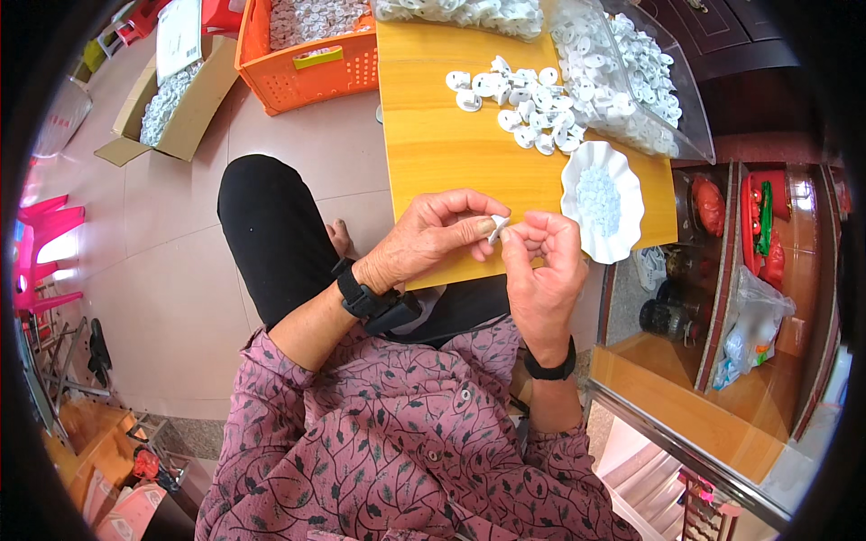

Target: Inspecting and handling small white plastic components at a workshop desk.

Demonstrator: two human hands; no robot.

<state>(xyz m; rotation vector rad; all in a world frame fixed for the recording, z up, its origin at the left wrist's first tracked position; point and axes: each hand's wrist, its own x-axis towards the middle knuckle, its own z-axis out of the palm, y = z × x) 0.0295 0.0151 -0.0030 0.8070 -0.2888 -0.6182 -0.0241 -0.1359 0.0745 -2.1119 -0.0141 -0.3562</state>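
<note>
My left hand pinches a small white round plastic piece between thumb and fingertips, above the near edge of the yellow wooden table. Close against that piece, the fingers of my right hand are pinched together; whatever they hold is too small or hidden to make out. Just right of my right hand stands a white wavy-rimmed dish with tiny pale-blue bits in it. Beyond my hands, a loose heap of similar white pieces lies on the table.
Clear plastic bags and a bin of white pieces stand at the table's far right. An orange crate and a cardboard box sit on the floor, far left. An open-shelved cabinet borders the right side.
</note>
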